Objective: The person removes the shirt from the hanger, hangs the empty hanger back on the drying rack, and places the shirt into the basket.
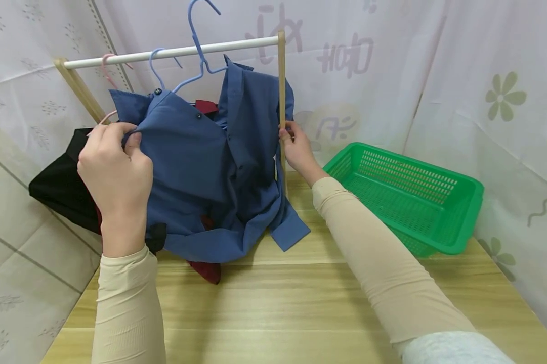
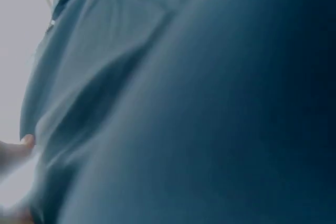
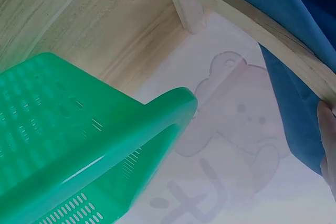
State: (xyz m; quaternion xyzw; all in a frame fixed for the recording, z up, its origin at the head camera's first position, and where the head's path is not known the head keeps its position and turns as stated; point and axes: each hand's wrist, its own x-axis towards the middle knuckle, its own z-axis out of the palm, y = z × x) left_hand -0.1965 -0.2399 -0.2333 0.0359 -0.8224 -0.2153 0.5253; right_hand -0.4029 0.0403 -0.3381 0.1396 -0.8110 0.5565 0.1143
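A blue button-up shirt (image 1: pixel 186 141) hangs in front of a small clothes rack. Near its collar on the left, my left hand (image 1: pixel 116 164) pinches the cloth between thumb and bent fingers. A light blue hanger (image 1: pixel 199 43) reaches into the shirt's neck, its hook standing above the white rail (image 1: pixel 237 46). My right hand (image 1: pixel 298 149) grips the rack's right wooden post (image 1: pixel 282 91), beside the shirt's sleeve side. The right wrist view shows fingertips (image 3: pixel 326 124) at the post's edge, next to blue cloth. Shirt fabric (image 2: pixel 184 103) fills most of the left wrist view.
Another blue hanger (image 1: pixel 157 71) and a pink hanger (image 1: pixel 107 65) hook over the rail. Behind the shirt are a black garment (image 1: pixel 66 184) and a dark red one (image 1: pixel 207 270). A green plastic basket (image 1: pixel 414 202) stands right of the rack on the wooden table (image 1: pixel 264 313).
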